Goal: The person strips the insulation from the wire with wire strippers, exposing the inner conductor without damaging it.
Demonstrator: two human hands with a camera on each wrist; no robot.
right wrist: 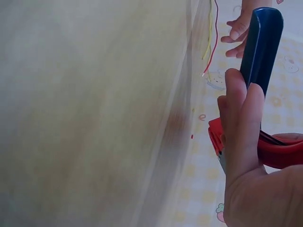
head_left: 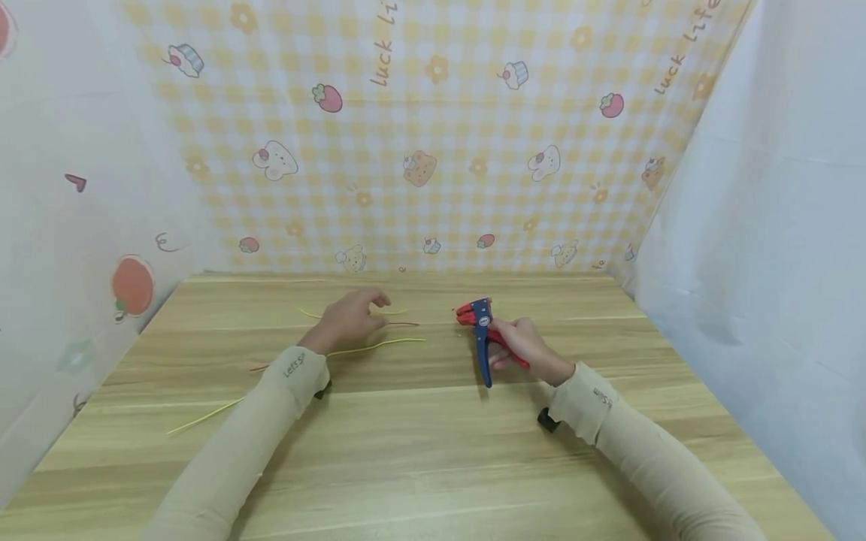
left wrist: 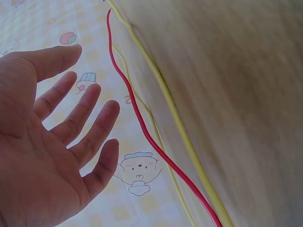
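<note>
My left hand point(head_left: 352, 319) hovers over the wires at the left, fingers loosely spread and the palm bare in the left wrist view. A red wire point(left wrist: 142, 125) runs just beyond its fingertips, between a thicker-looking yellow wire point(left wrist: 163, 85) and another yellow wire point(left wrist: 154, 123) at the back. The hand and forearm hide parts of these wires in the head view. On the right, my right hand point(head_left: 524, 346) holds a wire stripper point(head_left: 482, 342) with a blue handle, a red handle and a red-and-blue head. Its fingers curl round the handles, and the head points away to the left.
A wooden table point(head_left: 433, 451) carries everything. Behind it hangs a checked cloth point(head_left: 433, 135) with cartoon prints, and a white sheet point(head_left: 758, 225) borders the right side. A tiny red scrap point(right wrist: 192, 136) lies on the table near the stripper's head.
</note>
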